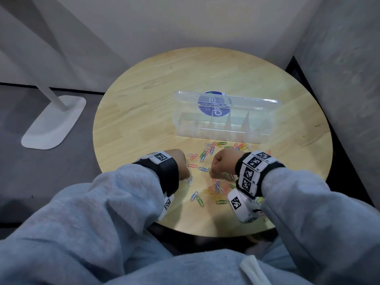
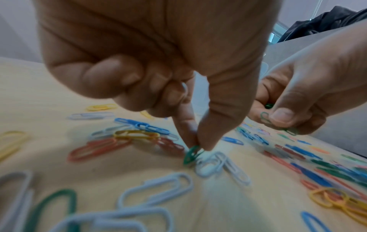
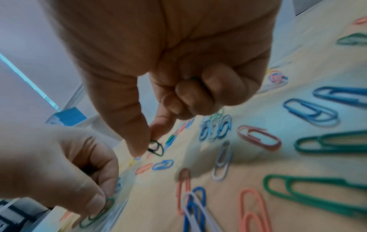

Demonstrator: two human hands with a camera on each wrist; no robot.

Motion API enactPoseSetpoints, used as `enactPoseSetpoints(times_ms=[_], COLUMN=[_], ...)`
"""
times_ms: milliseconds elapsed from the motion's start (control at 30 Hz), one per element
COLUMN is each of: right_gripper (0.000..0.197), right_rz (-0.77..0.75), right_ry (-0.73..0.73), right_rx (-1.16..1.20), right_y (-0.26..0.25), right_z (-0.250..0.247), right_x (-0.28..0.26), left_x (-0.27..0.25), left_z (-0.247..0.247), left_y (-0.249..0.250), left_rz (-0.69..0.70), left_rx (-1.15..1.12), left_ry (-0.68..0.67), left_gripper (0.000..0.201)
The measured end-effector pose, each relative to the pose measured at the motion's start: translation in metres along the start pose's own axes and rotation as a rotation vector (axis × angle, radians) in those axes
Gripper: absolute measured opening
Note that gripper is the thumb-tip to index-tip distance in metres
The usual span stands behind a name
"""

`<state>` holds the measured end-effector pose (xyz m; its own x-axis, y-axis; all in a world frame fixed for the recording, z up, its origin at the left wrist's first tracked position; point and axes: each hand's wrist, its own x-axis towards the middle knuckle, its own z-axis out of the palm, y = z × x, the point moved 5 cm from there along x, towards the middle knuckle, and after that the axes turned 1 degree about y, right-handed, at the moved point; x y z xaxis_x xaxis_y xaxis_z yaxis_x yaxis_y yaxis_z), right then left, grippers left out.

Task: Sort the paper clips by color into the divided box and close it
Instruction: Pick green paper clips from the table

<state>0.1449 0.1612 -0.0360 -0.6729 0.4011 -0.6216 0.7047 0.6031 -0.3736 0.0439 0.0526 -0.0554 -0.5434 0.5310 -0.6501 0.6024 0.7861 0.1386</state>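
Both grips pinching green clips (image 2: 191,154); box (image 1: 224,130) sticker lettering unreadable.

The clips (image 1: 207,153) are green, blue, white, yellow and salmon-red on a pale wood table (image 1: 156,83). The box (image 1: 224,128) is clear, with a blue round label (image 1: 213,105). Grey sleeves (image 1: 115,194) meet black wristbands (image 1: 170,171) bearing black-and-white square tags (image 1: 251,163).

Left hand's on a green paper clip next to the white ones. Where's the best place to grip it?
Grip the green paper clip at its raised rounded end, coming from above, as the left hand does now: it stands tilted on the wooden table, leaving the white clips beside it untouched.
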Motion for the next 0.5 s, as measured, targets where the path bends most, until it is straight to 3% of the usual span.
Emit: enactPoseSetpoints(times_ms=[100, 167, 333, 500], right_gripper=[0.026, 0.026, 0.027, 0.027], right_rz=[0.015, 0.032, 0.021, 0.043], right_ry=[0.015, 0.0, -0.062, -0.15], right_rx=[0.123, 0.317, 0.831, 1.031], right_y=[0.008, 0.014, 0.015, 0.012], right_z=[-0.007, -0.009, -0.014, -0.008], right_x=[0.004, 0.006, 0.004, 0.004], left_x=[-0.003, -0.007, -0.009, -0.017], left_z=[-0.01, -0.022, -0.048, -0.065], left_y=[0.002, 0.001, -0.007, -0.023], left_rz=[0.038, 0.047, -0.003, -0.03], left_rx=[-0.15, -0.263, -0.736, -1.129], left_ry=[0.042, 0.06, -0.056, -0.046], left_gripper=[0.003, 0.014, 0.02, 0.026])
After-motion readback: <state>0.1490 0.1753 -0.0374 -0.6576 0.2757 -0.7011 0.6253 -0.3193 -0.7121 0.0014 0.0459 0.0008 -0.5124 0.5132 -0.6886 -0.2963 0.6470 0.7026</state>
